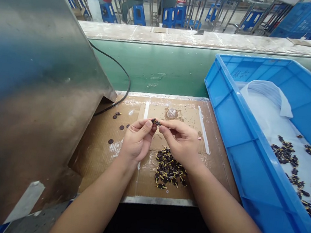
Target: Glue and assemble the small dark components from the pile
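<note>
Part (156, 122), small and dark, is pinched between fingertips of left hand (136, 140) and right hand (181, 141), held level above tabletop (93, 154), pile (169, 170) lying just below right hand.

A tiny dark part with yellow tips (156, 122) sits mid-frame, pinched between both hands' fingertips, above a heap of similar parts (169, 169).

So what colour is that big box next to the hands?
Bright blue: the plastic crate on the right, seen best in the head view.
</note>
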{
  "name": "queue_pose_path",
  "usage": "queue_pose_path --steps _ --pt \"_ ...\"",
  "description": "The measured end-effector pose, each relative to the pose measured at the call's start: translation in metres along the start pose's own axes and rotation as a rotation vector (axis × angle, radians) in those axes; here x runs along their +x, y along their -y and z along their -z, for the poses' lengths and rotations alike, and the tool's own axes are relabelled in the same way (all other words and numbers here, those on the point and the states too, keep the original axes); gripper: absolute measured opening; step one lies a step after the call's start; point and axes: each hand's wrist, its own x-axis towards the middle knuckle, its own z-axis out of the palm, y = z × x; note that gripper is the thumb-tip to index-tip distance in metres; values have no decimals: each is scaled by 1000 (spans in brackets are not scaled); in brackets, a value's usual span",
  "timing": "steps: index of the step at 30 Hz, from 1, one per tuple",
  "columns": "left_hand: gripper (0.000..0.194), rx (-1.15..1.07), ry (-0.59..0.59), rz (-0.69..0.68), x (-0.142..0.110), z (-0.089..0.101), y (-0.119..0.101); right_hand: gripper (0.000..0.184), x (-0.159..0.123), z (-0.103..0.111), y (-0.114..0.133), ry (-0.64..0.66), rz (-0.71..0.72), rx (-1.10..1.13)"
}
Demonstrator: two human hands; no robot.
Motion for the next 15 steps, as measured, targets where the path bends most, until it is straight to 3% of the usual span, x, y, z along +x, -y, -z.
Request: queue_pose_path --steps 7,15 --pt "24 78 -23 -73 -1 -2 3 19 0 2 2 10 47 -63" --pt "21 515 -31 -327 -8 6 10 17 0 3 -3 -6 85 -184"
